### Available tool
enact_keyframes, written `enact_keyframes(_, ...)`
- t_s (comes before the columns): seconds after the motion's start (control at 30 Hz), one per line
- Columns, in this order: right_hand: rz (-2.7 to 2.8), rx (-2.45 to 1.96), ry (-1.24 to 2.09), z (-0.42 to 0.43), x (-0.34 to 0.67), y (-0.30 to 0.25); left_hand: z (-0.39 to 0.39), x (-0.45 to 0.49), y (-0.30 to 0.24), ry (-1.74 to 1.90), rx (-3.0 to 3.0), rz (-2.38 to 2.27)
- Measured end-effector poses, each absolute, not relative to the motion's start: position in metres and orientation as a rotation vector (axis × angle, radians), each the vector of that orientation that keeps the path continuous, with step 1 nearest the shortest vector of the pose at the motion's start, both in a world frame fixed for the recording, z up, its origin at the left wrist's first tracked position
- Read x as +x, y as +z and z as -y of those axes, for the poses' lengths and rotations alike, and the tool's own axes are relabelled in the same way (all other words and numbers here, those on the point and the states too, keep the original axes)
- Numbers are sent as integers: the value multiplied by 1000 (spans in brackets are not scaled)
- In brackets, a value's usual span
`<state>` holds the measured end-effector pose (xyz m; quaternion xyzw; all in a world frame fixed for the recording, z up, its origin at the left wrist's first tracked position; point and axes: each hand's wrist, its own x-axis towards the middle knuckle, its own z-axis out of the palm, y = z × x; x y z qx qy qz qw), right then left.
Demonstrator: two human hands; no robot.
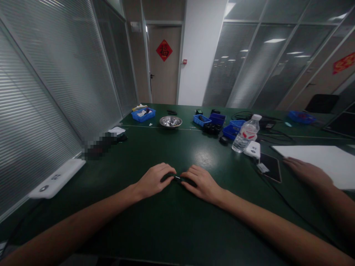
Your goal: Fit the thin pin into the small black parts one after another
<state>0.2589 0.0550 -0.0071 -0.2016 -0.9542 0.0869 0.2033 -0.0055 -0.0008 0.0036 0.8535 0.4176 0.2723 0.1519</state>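
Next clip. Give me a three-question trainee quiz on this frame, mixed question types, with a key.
1. True or false: the left hand and right hand both touch the small dark object on the green table.
2. Which thing stands between the metal bowl and the co-worker's hand? A) water bottle B) kettle C) vase
3. What colour are the small bins at the table's far side?
Key: 1 true; 2 A; 3 blue.
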Motion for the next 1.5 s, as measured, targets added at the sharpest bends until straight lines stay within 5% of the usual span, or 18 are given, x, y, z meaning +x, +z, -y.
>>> enact_keyframes(1.5, 2612, -747, 165, -51, 255, -3, -4, -5, -2, 690, 2449, -1347)
